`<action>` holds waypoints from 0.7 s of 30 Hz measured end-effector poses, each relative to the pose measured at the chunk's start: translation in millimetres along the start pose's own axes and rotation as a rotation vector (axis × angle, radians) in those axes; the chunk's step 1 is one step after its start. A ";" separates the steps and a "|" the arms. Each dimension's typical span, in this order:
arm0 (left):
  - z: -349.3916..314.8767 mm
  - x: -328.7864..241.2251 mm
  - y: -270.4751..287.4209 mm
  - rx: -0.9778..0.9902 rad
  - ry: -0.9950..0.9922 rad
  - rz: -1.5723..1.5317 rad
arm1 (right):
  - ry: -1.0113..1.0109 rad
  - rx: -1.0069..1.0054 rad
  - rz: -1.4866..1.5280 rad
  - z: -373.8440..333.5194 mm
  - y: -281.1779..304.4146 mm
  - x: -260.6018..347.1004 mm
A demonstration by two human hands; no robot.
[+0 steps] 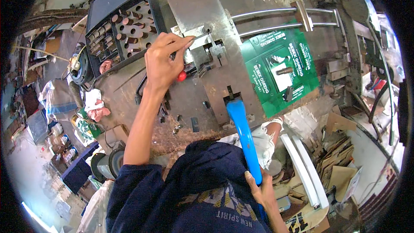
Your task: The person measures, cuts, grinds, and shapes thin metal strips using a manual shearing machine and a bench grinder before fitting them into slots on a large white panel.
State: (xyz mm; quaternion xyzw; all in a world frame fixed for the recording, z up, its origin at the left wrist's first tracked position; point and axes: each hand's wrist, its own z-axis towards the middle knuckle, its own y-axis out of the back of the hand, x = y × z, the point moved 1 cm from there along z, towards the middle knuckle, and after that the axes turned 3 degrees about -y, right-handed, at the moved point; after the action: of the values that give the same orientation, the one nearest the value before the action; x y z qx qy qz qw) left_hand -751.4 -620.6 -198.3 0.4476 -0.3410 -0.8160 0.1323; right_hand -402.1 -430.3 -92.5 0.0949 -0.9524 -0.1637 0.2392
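Benchtop (124, 87) carries peg box (128, 61), green sheet (268, 98) — right fingers (252, 182) clasp blue lever (244, 136); left fingers (180, 44) curl, hold unclear.

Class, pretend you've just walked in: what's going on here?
A person is working at a cluttered metal bench. The left hand has its fingertips at a steel machine plate; whether they pinch something small is unclear. The right hand grips the near end of a blue handle. To the right lies a green printed sheet; at upper left, an open black case holds copper-coloured pegs.
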 end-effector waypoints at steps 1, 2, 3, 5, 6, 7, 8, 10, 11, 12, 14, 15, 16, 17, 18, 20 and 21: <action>0.5 0.1 -0.2 0.002 -0.003 0.000 | 0.004 -0.009 0.006 2.0 -2.5 -4.1; 1.1 0.1 -0.5 0.004 -0.006 0.001 | 0.009 -0.017 0.012 3.3 -5.1 -8.8; 1.8 -0.2 -0.2 0.007 -0.009 0.003 | 0.014 -0.025 0.020 4.2 -6.7 -11.6; 2.6 -2.7 0.8 0.036 0.051 0.006 | 0.013 -0.023 0.020 4.9 -7.0 -13.2; 2.2 -3.4 0.9 0.051 0.081 0.006 | 0.011 -0.023 0.020 4.5 -7.4 -14.1; 2.0 -3.0 0.9 0.048 0.077 0.006 | 0.007 -0.038 0.021 4.4 -8.3 -16.0; 2.1 -2.2 0.6 0.046 0.072 0.005 | 0.002 -0.053 0.022 4.5 -9.8 -18.6; 2.1 -1.2 1.3 0.039 0.061 0.001 | -0.001 -0.058 0.017 4.9 -10.4 -21.0; 1.7 -0.7 1.5 0.035 0.055 -0.005 | -0.002 -0.048 0.011 4.9 -10.2 -21.7; 1.7 0.1 1.2 0.031 0.048 -0.012 | -0.002 -0.040 0.004 5.6 -9.8 -22.5; 3.1 1.5 0.6 0.041 0.032 -0.001 | -0.018 -0.032 -0.007 7.2 -10.1 -24.1; 3.8 1.4 0.5 0.047 0.024 0.003 | -0.026 -0.029 -0.013 7.7 -10.1 -25.3; 3.9 0.8 0.8 0.048 0.033 0.006 | 0.008 -0.057 -0.035 8.2 -11.9 -32.5; 3.8 -0.2 1.3 0.050 0.042 0.009 | 0.042 -0.084 -0.058 8.4 -15.8 -44.6; 3.8 -0.6 1.5 0.052 0.050 0.012 | 0.076 -0.112 -0.080 9.0 -17.8 -48.5; 3.5 0.6 1.3 0.049 0.046 0.010 | 0.014 -0.094 -0.085 8.5 -17.8 -50.2; 3.3 0.9 1.3 0.047 0.045 0.009 | -0.017 -0.084 -0.086 7.7 -17.5 -49.1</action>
State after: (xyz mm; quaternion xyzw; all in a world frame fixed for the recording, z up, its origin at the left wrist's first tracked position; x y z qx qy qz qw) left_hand -754.8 -620.6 -196.8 0.4672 -0.3591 -0.7969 0.1329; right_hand -361.5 -431.8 -125.9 0.1244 -0.9417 -0.2144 0.2275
